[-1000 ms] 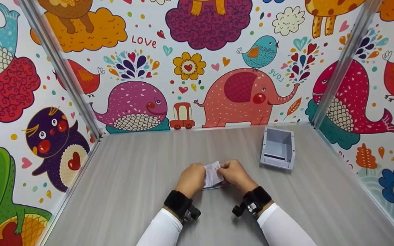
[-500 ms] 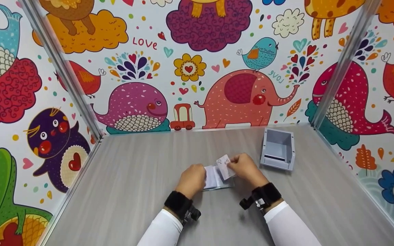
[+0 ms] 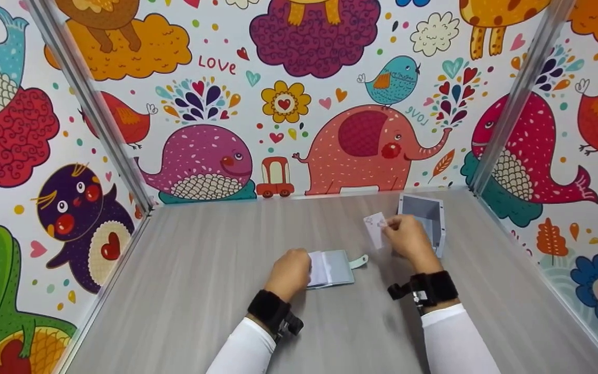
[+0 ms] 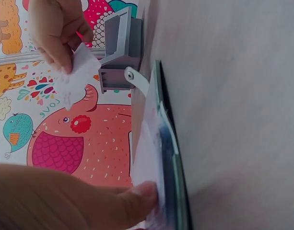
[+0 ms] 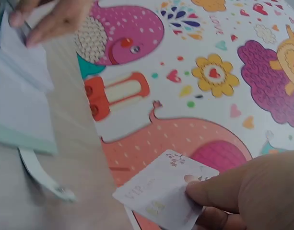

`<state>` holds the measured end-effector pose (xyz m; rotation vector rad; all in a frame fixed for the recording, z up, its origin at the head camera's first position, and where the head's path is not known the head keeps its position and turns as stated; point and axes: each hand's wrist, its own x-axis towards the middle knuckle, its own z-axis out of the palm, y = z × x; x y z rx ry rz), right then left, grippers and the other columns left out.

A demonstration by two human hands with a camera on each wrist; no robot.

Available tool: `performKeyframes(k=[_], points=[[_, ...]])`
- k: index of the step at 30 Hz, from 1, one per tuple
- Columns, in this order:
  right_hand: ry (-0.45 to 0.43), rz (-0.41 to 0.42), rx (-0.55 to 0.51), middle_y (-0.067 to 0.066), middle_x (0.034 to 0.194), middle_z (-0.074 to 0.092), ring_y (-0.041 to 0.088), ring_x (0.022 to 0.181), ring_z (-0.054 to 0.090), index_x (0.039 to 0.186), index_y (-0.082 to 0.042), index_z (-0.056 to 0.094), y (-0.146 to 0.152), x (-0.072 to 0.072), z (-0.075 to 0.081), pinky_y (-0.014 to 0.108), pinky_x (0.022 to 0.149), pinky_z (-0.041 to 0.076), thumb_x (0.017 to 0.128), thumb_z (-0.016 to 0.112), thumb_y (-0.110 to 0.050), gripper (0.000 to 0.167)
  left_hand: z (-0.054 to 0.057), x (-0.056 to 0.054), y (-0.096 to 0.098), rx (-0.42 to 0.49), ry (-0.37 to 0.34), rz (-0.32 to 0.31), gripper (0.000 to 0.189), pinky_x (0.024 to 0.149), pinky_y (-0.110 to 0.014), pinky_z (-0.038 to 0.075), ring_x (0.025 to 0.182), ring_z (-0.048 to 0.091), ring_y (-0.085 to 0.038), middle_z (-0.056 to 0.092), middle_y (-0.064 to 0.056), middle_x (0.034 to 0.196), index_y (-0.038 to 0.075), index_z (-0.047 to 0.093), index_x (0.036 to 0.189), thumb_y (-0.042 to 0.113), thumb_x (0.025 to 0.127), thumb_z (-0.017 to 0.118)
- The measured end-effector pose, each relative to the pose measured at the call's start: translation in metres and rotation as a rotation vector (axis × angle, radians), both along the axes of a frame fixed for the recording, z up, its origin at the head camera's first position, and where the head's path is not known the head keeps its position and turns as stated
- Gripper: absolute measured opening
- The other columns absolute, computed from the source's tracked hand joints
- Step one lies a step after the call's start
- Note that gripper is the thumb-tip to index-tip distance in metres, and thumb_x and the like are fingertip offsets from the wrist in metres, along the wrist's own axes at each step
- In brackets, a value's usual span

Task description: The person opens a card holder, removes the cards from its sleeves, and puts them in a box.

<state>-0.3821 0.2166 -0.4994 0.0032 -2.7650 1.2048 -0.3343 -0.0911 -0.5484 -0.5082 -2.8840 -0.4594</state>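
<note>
A pale green card holder lies opened out on the table, its strap with a snap pointing right. My left hand grips its left part; in the left wrist view the thumb presses on the clear sleeves inside. Between thumb and fingers my right hand pinches a white card with "VIP" lettering and small floral prints. The card is held up off the table, to the right of the card holder and just left of the grey box. My right hand partly hides that box in the head view.
The grey open-topped box stands at the back right of the wood-grain table. Printed cartoon walls and metal corner posts enclose the table at the back and sides.
My right hand has drawn the white card away from the card holder, up and to the right towards the grey box. The strap has come into sight. My left hand has stayed in place.
</note>
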Motion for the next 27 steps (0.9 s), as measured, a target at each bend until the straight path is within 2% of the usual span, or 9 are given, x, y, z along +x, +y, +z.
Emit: performKeyframes(k=[4,11,13,19,20,23,25,26,27], points=[[0.018,-0.063,0.024,0.025,0.124,0.081,0.035,0.107,0.074,0.125,0.004,0.081,0.023,0.001,0.004,0.052,0.097,0.060,0.111,0.067,-0.017,0.029,0.003,0.002,0.002,-0.015,-0.018,0.014,0.015,0.072,-0.045,0.063,0.082,0.073,-0.029,0.075,-0.009,0.086,0.007,0.075,0.079,0.002,0.083,0.089],[0.030,-0.160,0.107,0.027,0.128,0.079,0.040,0.110,0.072,0.128,0.006,0.079,0.049,0.002,0.006,0.059,0.101,0.058,0.115,0.063,-0.019,0.032,0.003,0.002,0.000,0.003,-0.027,-0.006,0.014,0.070,-0.043,0.061,0.079,0.069,-0.027,0.073,-0.009,0.086,0.006,0.075,0.080,0.001,0.084,0.087],[0.019,-0.181,0.123,0.028,0.132,0.077,0.042,0.115,0.072,0.131,0.007,0.077,0.053,0.001,0.004,0.061,0.105,0.057,0.115,0.061,-0.019,0.034,-0.004,-0.004,-0.002,0.019,-0.033,-0.011,0.015,0.070,-0.045,0.061,0.079,0.069,-0.028,0.072,-0.009,0.085,0.006,0.074,0.079,0.000,0.083,0.087],[0.078,-0.188,0.213,0.030,0.131,0.078,0.049,0.120,0.073,0.129,0.008,0.078,0.059,-0.002,-0.004,0.066,0.109,0.055,0.113,0.063,-0.014,0.031,-0.063,-0.040,-0.008,-0.012,0.088,-0.014,0.021,0.065,-0.054,0.058,0.077,0.070,-0.029,0.072,-0.006,0.082,0.013,0.072,0.074,0.006,0.076,0.091],[0.093,-0.183,0.228,0.030,0.130,0.079,0.050,0.120,0.073,0.128,0.008,0.079,0.059,-0.003,-0.006,0.066,0.108,0.055,0.112,0.064,-0.012,0.029,-0.065,-0.041,-0.008,-0.012,0.098,-0.013,0.021,0.065,-0.054,0.059,0.078,0.070,-0.030,0.072,-0.006,0.082,0.013,0.072,0.074,0.006,0.075,0.092],[0.119,-0.174,0.256,0.031,0.125,0.080,0.051,0.116,0.075,0.122,0.007,0.082,0.062,-0.005,-0.012,0.066,0.105,0.056,0.108,0.067,-0.008,0.025,-0.052,-0.032,-0.006,0.012,0.088,-0.020,0.019,0.067,-0.054,0.060,0.078,0.070,-0.031,0.072,-0.007,0.082,0.011,0.072,0.074,0.004,0.076,0.090],[0.127,-0.175,0.267,0.031,0.122,0.080,0.053,0.112,0.075,0.118,0.007,0.082,0.063,-0.006,-0.016,0.067,0.102,0.056,0.106,0.068,-0.005,0.022,-0.034,-0.021,-0.005,0.027,0.061,-0.021,0.018,0.069,-0.053,0.061,0.079,0.071,-0.031,0.072,-0.009,0.083,0.009,0.073,0.075,0.004,0.078,0.090],[0.130,-0.178,0.273,0.032,0.120,0.080,0.054,0.110,0.075,0.116,0.006,0.083,0.065,-0.006,-0.018,0.067,0.101,0.056,0.105,0.068,-0.004,0.021,-0.022,-0.013,-0.004,0.032,0.036,-0.020,0.018,0.071,-0.052,0.063,0.081,0.072,-0.032,0.073,-0.010,0.084,0.008,0.073,0.075,0.003,0.080,0.090],[0.131,-0.182,0.280,0.032,0.118,0.080,0.054,0.109,0.074,0.115,0.006,0.083,0.066,-0.006,-0.019,0.068,0.100,0.056,0.104,0.068,-0.003,0.020,-0.016,-0.009,-0.003,0.027,0.029,-0.016,0.018,0.072,-0.051,0.063,0.082,0.072,-0.032,0.073,-0.010,0.084,0.008,0.073,0.076,0.003,0.080,0.089]])
